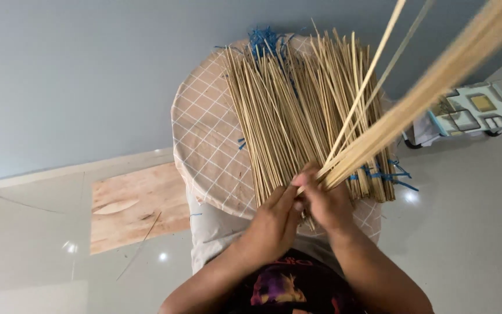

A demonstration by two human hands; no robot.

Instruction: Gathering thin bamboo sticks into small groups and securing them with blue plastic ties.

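A large pile of thin pale bamboo sticks, tied in bundles with blue string, lies across a round table covered with a beige grid-patterned cloth. My right hand grips a bunch of long sticks that rises steeply toward the upper right, blurred near its far end. My left hand presses against the base of that bunch, its fingers pinching the stick ends beside the right hand. Both hands sit at the near edge of the pile.
A wooden board lies on the glossy light floor to the left of the table, with a loose stick beside it. A small patterned box on wheels stands at the right. A grey wall runs behind.
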